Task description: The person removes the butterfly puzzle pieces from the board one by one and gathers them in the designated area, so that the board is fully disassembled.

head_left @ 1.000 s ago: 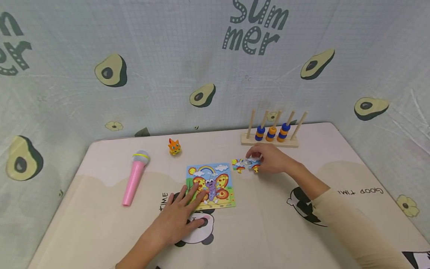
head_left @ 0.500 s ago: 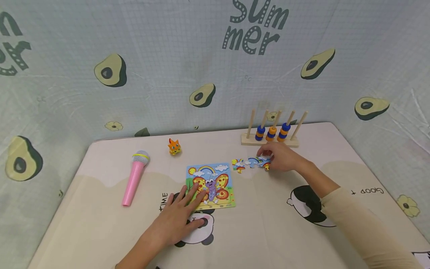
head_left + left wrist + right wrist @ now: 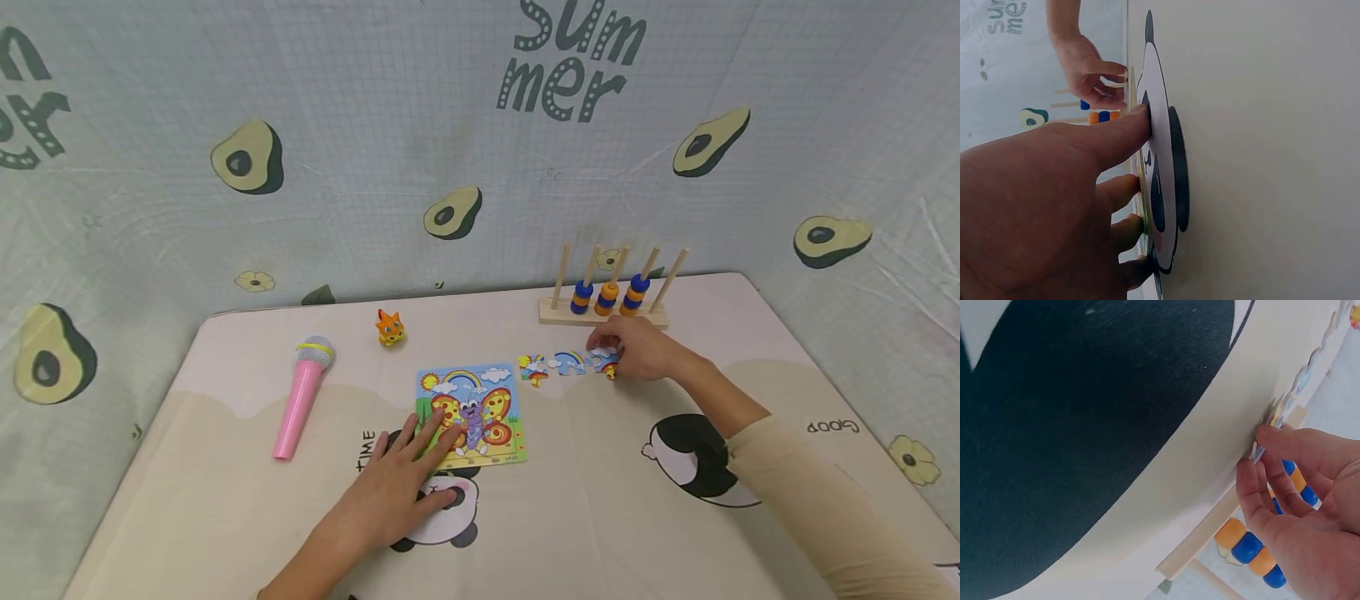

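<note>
My left hand [image 3: 397,492] lies spread, its fingers resting on the lower left of a butterfly jigsaw puzzle board [image 3: 498,400]. In the left wrist view that hand [image 3: 1054,194] has its thumb on the panda print. Right of the board, my right hand [image 3: 637,348] pinches a jigsaw piece [image 3: 604,363] with a cloud and mushroom on it. The right wrist view has the thumb and a finger of the hand [image 3: 1316,487] at the edge of this piece [image 3: 1258,451]. To its left lie a rainbow piece [image 3: 570,362] and a sun piece [image 3: 532,368].
Behind my right hand stands a wooden peg rack [image 3: 558,315] with blue and orange beads. A pink toy microphone [image 3: 298,400] lies at the left. A small orange figurine [image 3: 390,328] stands at the back. Patterned sheeting [image 3: 360,125] hangs behind the table.
My right hand has slid the mushroom piece to the right, and the rainbow piece beside it now shows more fully. The left hand has stayed on the board.
</note>
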Tool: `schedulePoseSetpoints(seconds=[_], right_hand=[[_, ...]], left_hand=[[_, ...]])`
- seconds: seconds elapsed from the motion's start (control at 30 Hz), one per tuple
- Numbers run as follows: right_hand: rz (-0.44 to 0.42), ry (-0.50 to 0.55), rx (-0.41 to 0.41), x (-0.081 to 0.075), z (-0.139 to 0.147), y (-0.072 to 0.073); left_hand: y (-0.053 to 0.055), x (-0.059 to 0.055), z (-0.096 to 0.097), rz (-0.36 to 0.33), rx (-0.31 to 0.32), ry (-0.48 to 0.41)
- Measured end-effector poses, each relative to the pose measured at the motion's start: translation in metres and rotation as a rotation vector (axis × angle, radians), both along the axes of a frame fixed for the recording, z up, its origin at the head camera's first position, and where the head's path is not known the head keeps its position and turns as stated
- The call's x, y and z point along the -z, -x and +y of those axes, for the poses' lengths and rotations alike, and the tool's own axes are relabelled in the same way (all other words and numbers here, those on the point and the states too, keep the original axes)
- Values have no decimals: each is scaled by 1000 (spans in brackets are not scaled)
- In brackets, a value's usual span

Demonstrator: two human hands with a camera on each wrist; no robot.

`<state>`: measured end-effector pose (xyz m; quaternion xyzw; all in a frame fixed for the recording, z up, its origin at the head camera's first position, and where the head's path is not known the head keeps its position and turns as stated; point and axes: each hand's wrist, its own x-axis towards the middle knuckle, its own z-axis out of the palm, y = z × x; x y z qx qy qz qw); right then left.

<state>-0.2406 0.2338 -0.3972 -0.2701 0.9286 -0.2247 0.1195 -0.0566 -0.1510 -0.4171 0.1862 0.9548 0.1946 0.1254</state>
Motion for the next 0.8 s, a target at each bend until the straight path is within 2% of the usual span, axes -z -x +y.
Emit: schedulePoseSetpoints(seconds=[0.43, 0.8], right_hand=[[-41, -31, 22, -2, 0, 1], [-39, -29, 16, -1, -1, 2]], left_hand=[[0, -1, 0, -19, -2, -3], [0, -1, 0, -19, -7, 2]])
